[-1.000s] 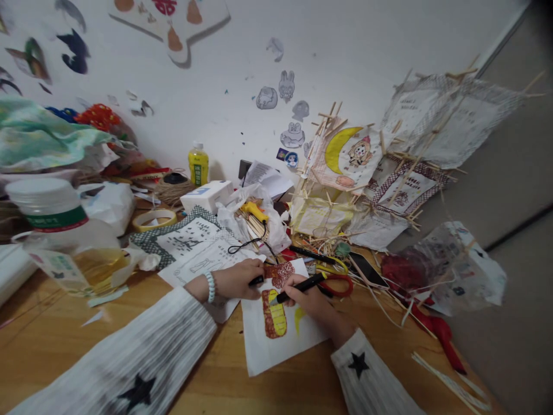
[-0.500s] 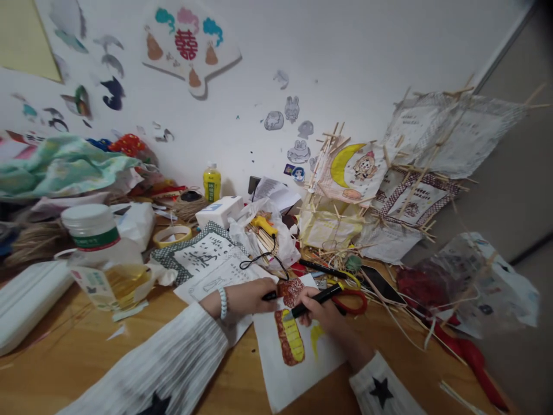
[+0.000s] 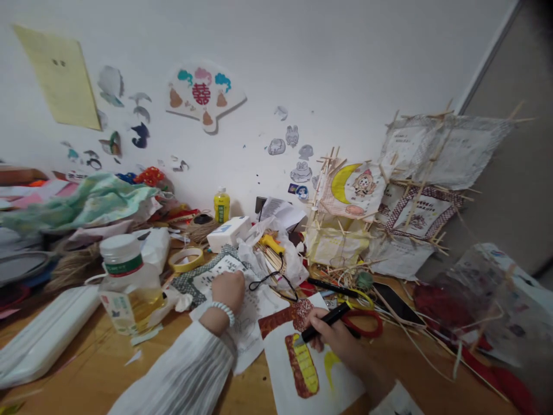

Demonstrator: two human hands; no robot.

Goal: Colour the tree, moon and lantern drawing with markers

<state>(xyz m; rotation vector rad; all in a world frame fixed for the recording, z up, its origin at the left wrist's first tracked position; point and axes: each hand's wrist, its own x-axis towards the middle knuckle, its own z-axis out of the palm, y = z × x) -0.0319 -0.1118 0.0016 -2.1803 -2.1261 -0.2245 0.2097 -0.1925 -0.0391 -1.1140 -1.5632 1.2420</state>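
My right hand [image 3: 332, 334] grips a black marker [image 3: 336, 315], its tip at the upper end of the yellow-and-brown drawing [image 3: 306, 369] on white paper [image 3: 279, 374] on the table [image 3: 78, 372]. My left hand [image 3: 228, 293] is curled over the checker-bordered sheet [image 3: 203, 284]; I cannot tell whether it clasps anything.

On the desk [image 3: 86, 380], a drawing [image 3: 302, 369] lies in front, under the person's right hand [image 3: 330, 331]. Well left stands a jar [image 3: 125, 288]; farther back, near the wall [image 3: 367, 57], a bottle [image 3: 222, 206]. To the drawing's right lie scissors [image 3: 379, 324], then a phone [image 3: 398, 304], with stick frames [image 3: 352, 187] behind. Far right, apparently on the desk, sits a bag [image 3: 496, 311].
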